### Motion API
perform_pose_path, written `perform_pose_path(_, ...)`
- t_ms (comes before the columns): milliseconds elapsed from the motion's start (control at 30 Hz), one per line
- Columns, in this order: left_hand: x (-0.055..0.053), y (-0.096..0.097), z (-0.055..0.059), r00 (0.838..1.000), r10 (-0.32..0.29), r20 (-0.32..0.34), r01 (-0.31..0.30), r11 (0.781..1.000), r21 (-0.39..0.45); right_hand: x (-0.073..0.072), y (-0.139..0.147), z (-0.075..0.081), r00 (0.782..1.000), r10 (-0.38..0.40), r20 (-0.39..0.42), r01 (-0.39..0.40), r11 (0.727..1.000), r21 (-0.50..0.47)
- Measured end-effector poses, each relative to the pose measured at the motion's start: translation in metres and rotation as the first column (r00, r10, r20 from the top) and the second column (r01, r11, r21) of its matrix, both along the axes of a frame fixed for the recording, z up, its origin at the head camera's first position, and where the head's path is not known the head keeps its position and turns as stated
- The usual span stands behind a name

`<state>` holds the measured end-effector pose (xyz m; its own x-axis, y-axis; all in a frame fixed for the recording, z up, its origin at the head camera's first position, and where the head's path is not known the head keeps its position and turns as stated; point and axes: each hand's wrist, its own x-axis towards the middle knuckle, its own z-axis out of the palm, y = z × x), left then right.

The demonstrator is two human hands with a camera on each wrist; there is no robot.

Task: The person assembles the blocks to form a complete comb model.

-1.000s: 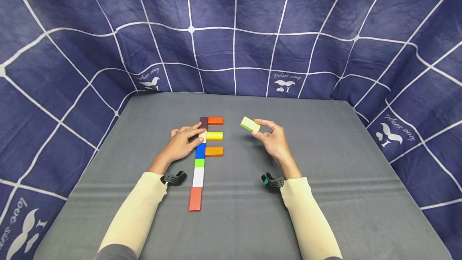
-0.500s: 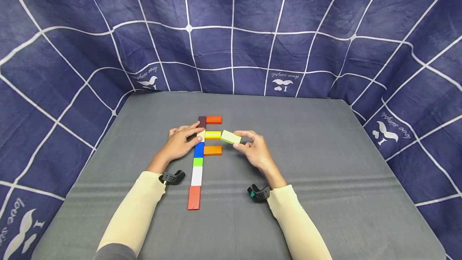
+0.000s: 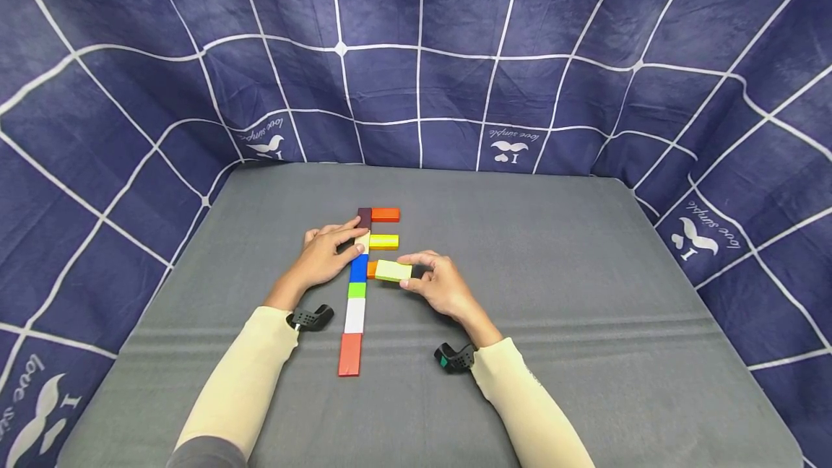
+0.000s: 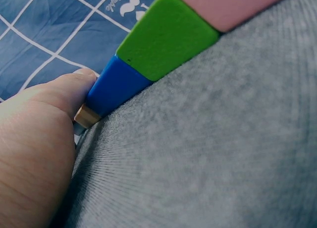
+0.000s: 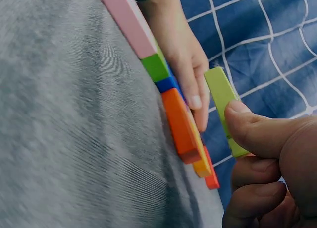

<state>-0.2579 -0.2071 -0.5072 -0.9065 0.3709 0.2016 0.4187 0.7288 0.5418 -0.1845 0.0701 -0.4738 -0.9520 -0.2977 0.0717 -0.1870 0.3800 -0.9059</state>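
Note:
Between thumb and fingers, my right hand pinches a pale yellow-green block. In the right wrist view that block is raised above the orange block; in the head view it hides most of the orange one. My left hand rests its fingertips on the upper part of a column of blocks, touching the dark block and the cream block. Below these come a blue block, a green, a white and a red one. A red-orange block and a yellow block stick out rightward.
The blocks lie on a grey cloth-covered table. A blue curtain with white grid lines hangs around its back and sides. Each wrist wears a dark band; the right band is near the column's lower end.
My right hand has carried the pale yellow-green block leftward and toward me, from right of the column to over the orange block. My left hand has stayed on the column.

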Motion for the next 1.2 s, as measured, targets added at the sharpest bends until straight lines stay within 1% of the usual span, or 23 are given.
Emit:
perform_pose_path(133,-0.001,0.0,0.0,1.0,-0.001,0.001,0.001,1.0,-0.001,0.001,-0.004,-0.003,1.0,0.029,0.002,-0.029,0.999,0.039)
perform_pose_path(400,0.0,-0.001,0.0,1.0,0.01,-0.009,-0.01,1.0,-0.005,0.005,-0.011,-0.007,0.999,0.048,0.003,-0.048,0.991,0.122)
perform_pose_path(633,0.002,-0.001,-0.001,1.0,0.001,-0.005,-0.001,1.0,-0.002,0.008,-0.013,-0.012,0.998,0.064,-0.022,-0.06,0.985,0.162)
perform_pose_path(733,0.002,-0.001,0.0,1.0,0.004,-0.008,-0.004,1.0,0.002,0.007,-0.015,-0.013,0.997,0.069,-0.036,-0.061,0.982,0.18)
perform_pose_path(933,0.001,-0.001,0.0,1.0,0.001,0.001,-0.001,1.0,0.001,0.007,-0.016,-0.015,0.997,0.07,-0.031,-0.062,0.976,0.208)
perform_pose_path(1200,0.0,-0.001,-0.002,1.0,0.002,-0.004,-0.002,1.0,-0.003,0.007,-0.017,-0.017,0.994,0.086,-0.069,-0.066,0.966,0.251)
